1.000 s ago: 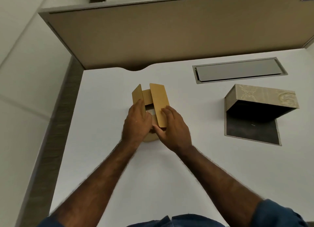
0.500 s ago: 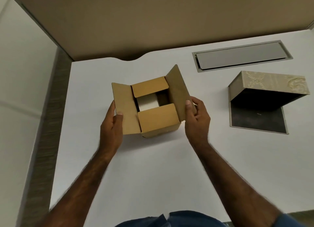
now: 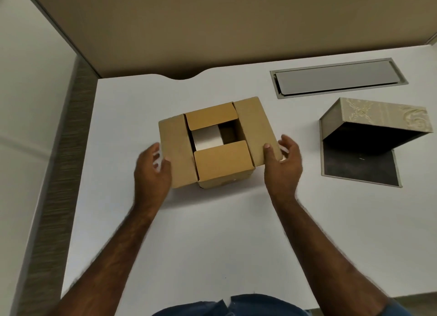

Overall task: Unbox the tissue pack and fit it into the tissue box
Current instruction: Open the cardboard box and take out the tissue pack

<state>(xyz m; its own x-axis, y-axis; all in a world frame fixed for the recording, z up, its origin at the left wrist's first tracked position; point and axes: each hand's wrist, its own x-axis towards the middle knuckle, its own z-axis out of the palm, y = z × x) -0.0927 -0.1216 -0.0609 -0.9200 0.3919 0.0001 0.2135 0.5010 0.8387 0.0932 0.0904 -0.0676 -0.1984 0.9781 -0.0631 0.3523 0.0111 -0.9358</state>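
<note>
A brown cardboard box [image 3: 222,166] stands in the middle of the white desk [image 3: 212,233]. Its two long side flaps are folded outward and its two short flaps lie partly over the opening. Through the gap shows a pale tissue pack [image 3: 207,138] inside. My left hand [image 3: 151,173] is at the left flap with fingers apart. My right hand [image 3: 282,164] holds the right flap's edge, thumb on top. The beige patterned tissue box [image 3: 369,124] lies open on the right, its dark inside and base panel showing.
A grey cable hatch [image 3: 338,77] is set into the desk at the back right. A tan partition wall [image 3: 212,27] rises behind the desk. The desk's left edge drops off beside a grey strip [image 3: 61,173].
Both hands have pulled the long flaps apart and pressed them further outward and down. The box now shows its opening and the pack inside. The view has come closer.
</note>
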